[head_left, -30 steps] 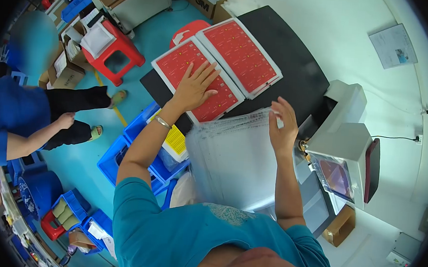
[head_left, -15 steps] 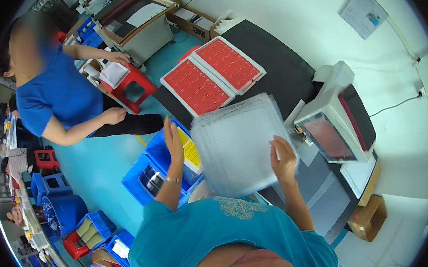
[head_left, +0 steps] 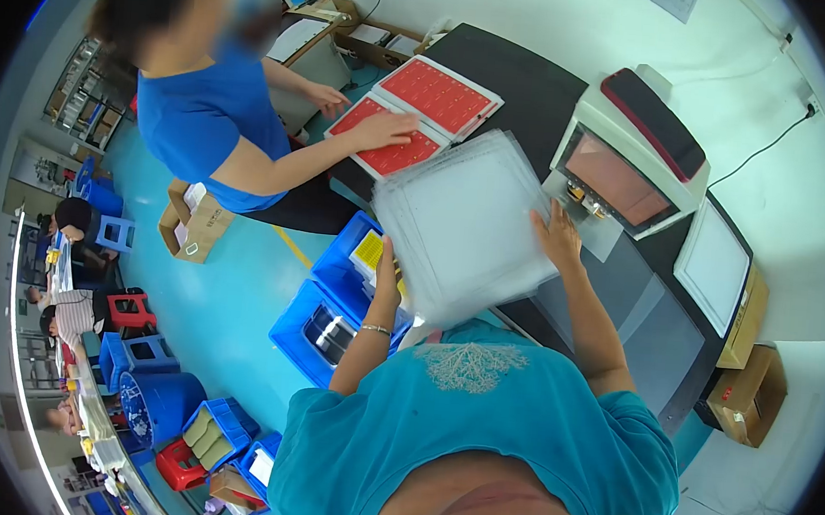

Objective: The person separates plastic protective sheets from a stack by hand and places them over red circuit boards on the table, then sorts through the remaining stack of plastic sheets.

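A thick stack of clear plastic sheets (head_left: 467, 228) with uneven, fanned edges lies between my hands at the near side of the black table. My left hand (head_left: 387, 273) stands upright along the stack's left edge, fingers stretched out and pointing away from me. On the opposite side, my right hand (head_left: 557, 239) rests against the right edge with its fingers extended and slightly spread. Neither hand's fingers are wrapped round the sheets. Just beyond the stack are red printed panels (head_left: 435, 96) in white frames, with a co-worker's hand (head_left: 383, 131) on the nearer one.
A boxy machine (head_left: 630, 158) stands right of the stack on the black table (head_left: 502, 68). Clear sheets (head_left: 652, 317) lie nearer me. Blue bins (head_left: 307, 331) sit at my left. A co-worker in a blue shirt (head_left: 202, 114) stands across the corner. Cardboard boxes (head_left: 752, 396) are at far right.
My left hand has come in against the stack's left edge, and my right hand has shifted onto its right edge. The co-worker has moved closer and reached onto the red panels. The view has shifted.
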Demonstrator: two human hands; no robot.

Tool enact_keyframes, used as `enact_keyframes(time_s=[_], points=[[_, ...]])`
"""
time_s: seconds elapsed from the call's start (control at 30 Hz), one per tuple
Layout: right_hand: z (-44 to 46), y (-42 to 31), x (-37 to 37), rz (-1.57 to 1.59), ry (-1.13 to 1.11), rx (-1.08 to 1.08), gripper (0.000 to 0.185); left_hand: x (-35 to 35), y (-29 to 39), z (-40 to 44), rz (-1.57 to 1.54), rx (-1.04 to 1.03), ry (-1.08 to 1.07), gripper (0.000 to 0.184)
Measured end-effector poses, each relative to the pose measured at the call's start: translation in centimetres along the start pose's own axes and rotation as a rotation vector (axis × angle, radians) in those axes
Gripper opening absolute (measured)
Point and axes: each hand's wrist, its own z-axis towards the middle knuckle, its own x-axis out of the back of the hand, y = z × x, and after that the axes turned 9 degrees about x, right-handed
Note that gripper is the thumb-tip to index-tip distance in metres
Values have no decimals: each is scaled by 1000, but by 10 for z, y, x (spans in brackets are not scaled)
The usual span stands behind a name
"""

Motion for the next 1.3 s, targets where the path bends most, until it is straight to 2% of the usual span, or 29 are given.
enact_keyframes(time_s=[0.2, 0.3, 0.4, 0.7, 0.8, 1.3], points=[[-3, -17, 11, -99, -68, -33, 80, -38, 31, -34, -275, 24, -102, 94], [-8, -16, 2, -129, -42, -12, 82, -40, 24, -22, -120, -64, -99, 95], [-10, -10, -4, -102, -17, -3, 82, -30, 9, 2, -83, 11, -28, 89], [-13, -9, -8, -106, 90, 31, 81, -34, 10, -5, -21, -178, -2, 95], [-15, -8, -9, -96, 81, 35, 81, -32, 12, -6, 23, -116, 59, 97], [-14, -9, -7, -88, 66, 33, 79, -22, 5, 7, 13, -135, -19, 100]])
